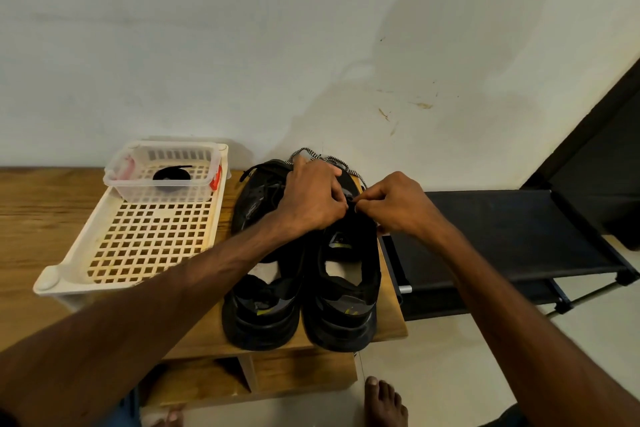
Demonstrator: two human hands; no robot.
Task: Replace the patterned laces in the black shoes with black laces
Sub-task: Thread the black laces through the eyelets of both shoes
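Over the wooden bench point(34, 211), left hand point(311, 199) and right hand point(393, 206) curl together, pinching a black lace point(352, 202) above one shoe point(343, 315).

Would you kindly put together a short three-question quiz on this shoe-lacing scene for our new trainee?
1. True or false: the coiled black lace lies in the clear basket.
2. Where does the patterned lace lie? A) in the cream tray B) behind the shoes, by the wall C) on the floor
3. Fill in: the left hand and the right hand pinch a dark lace end over the ____-hand shoe of the pair.

Key: 1 true; 2 B; 3 right.
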